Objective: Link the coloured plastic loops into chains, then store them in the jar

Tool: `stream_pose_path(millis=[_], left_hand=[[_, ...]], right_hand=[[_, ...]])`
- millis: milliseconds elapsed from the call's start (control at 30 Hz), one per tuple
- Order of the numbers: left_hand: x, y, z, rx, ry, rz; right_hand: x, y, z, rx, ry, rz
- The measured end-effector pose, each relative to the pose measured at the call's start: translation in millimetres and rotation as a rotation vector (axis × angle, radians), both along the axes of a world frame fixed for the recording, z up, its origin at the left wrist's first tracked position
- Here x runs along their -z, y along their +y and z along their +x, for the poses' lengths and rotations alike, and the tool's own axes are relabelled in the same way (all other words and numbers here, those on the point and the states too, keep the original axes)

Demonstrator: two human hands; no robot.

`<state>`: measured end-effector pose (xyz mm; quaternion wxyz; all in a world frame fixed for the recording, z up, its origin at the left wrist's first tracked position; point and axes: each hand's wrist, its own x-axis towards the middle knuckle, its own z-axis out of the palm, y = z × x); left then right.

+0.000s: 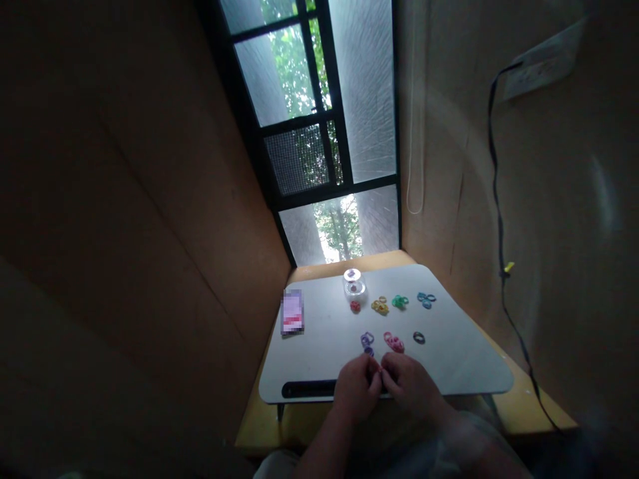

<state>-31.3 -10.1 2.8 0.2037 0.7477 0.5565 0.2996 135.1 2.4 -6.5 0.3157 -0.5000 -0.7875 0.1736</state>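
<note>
White desk shows beyond my left fingers and right fingers, which are curled in and drawn close together at its near edge. My knuckles hide the tips, so I cannot tell whether either set pinches anything or is merely bent. My two hands also cover part of the one black slot along that edge.

Just past my fingers are the purple rings, the lowest close against my left knuckles, then the pink rings and, to their right, one dark ring. Farther out, four more groups make a row: red rings, yellow rings, green rings and blue rings. That is six coloured groups plus the dark ring; they overlap too much for me to count each ring.

One clear container stands just behind the red ones; what is in it is hard to make out. One flat pale-purple item lies at the left edge, its face blurred into blocks.
</note>
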Motion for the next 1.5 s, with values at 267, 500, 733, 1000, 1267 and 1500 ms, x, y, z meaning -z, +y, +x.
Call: stream_pose_path(millis=[267, 500, 733, 1000, 1267, 1500], left_hand=[[-2.2, -0.4, 0.8, -0.007, 0.011, -0.025], [-4.8, -0.6, 2.0, -0.015, 0.026, -0.024], [-4.5, -0.3, 4.1, -0.025, 0.04, -0.024], [-3.0, 1.6, 5.5, -0.014, 0.024, -0.018], [-2.2, 2.9, 4.6, -0.019, 0.0, -0.028], [-2.8, 1.7, 3.4, -0.013, -0.007, -0.018]], right_hand=[[0.3, 1.0, 0.3, -0.008, 0.001, 0.0], [-0.8, 0.3, 1.1, -0.009, 0.016, -0.015], [2.4, 2.8, 2.7, -0.015, 0.009, -0.014], [-0.3, 1.7, 4.7, -0.019, 0.013, 0.015], [-2.7, 1.1, 4.7, -0.025, 0.025, 0.007], [-3.2, 0.7, 2.9, -0.01, 0.021, -0.003]])
